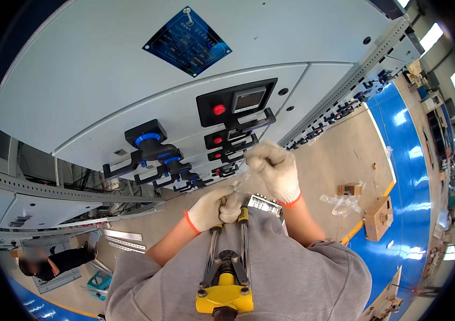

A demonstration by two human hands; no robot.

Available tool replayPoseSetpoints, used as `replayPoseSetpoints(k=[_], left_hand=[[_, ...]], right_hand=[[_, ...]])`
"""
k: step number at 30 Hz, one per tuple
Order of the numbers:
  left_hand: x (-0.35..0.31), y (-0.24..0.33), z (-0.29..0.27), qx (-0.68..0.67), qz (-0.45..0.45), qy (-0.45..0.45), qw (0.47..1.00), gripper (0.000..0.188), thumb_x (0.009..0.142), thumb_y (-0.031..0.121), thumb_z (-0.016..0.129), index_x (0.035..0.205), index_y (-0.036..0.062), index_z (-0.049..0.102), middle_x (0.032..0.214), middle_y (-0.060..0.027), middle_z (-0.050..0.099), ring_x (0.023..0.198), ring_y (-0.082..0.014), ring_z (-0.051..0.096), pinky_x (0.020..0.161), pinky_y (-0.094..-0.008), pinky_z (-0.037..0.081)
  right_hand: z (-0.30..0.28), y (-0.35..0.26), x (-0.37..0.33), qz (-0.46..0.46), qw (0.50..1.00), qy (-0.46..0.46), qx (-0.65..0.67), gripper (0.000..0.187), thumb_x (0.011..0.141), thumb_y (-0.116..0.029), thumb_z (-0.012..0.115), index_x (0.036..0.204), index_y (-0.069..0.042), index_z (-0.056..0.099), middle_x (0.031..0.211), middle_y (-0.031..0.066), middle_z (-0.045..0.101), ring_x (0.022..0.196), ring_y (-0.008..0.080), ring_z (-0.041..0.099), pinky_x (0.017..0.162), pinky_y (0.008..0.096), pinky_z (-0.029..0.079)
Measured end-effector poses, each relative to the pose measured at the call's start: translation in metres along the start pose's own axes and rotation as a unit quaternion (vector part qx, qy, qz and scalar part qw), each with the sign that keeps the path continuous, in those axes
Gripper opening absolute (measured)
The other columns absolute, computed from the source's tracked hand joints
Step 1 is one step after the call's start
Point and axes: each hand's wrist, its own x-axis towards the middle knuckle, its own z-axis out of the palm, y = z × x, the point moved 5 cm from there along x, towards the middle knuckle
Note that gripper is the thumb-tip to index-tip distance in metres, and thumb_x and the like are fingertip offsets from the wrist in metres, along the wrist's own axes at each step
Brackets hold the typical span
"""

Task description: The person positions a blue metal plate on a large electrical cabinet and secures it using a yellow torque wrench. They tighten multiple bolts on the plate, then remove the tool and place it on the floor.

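Both of my hands wear off-white knit gloves with orange cuffs, raised before a grey switchgear cabinet (147, 69). My left hand (216, 208) is closed, its fingers curled against a wisp of clear plastic (242, 181) that looks like a thin bag. Higher and to the right, my right hand (274, 168) is also closed, near the lowest black drawer handles; whatever its fingers hold is hidden. Against my grey shirt lies a yellow-headed tool (224, 298) with two chrome arms, resembling a lever hand riveter. Neither hand clearly grips it.
Black rotary handles (147, 142) with blue rings and black pull handles (254, 123) jut from the cabinet. Cardboard boxes (378, 218) and clear wrapping (342, 204) lie on the floor at right. Another person (64, 263) is at far lower left, near metal strips (123, 235).
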Motion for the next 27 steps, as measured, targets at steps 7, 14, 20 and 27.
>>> replayPoseSetpoints(k=[7,14,20,27], left_hand=[[-0.009,0.001,0.004,-0.001,-0.02,0.009,1.0,0.059,0.112,0.032,0.036,0.056,0.0185,0.026,0.051,0.003,0.021,0.048,-0.0157,0.022,0.052,-0.0331,0.023],[-0.024,0.004,-0.004,-0.019,0.022,0.015,0.999,0.059,0.113,0.032,0.034,0.056,0.0191,0.026,0.05,0.0026,0.022,0.048,-0.0158,0.022,0.052,-0.0336,0.023],[-0.029,0.007,-0.008,-0.019,0.044,0.015,0.999,0.059,0.113,0.033,0.034,0.057,0.0192,0.025,0.05,0.0028,0.021,0.048,-0.0158,0.021,0.052,-0.0338,0.022],[-0.026,0.01,-0.008,-0.023,0.038,0.005,0.999,0.059,0.114,0.034,0.034,0.057,0.0193,0.025,0.05,0.0029,0.02,0.047,-0.0155,0.021,0.052,-0.0338,0.022]], right_hand=[[0.025,-0.068,0.071,-0.268,0.954,0.123,-0.05,0.016,0.086,-0.002,0.078,0.102,-0.003,0.078,0.091,0.0085,0.074,0.079,0.0215,0.068,0.07,0.0313,0.053],[0.056,-0.082,0.097,-0.443,0.87,0.183,-0.119,0.018,0.085,0.002,0.08,0.102,-0.004,0.077,0.093,0.0084,0.075,0.075,0.022,0.067,0.067,0.0323,0.053],[0.061,-0.077,0.104,-0.449,0.857,0.204,-0.147,0.023,0.08,0.001,0.081,0.102,-0.007,0.077,0.093,0.006,0.075,0.078,0.0268,0.067,0.071,0.0376,0.053],[0.056,-0.08,0.102,-0.477,0.828,0.241,-0.169,0.026,0.078,0.003,0.082,0.101,-0.007,0.077,0.094,0.006,0.075,0.078,0.026,0.067,0.072,0.0365,0.054]])
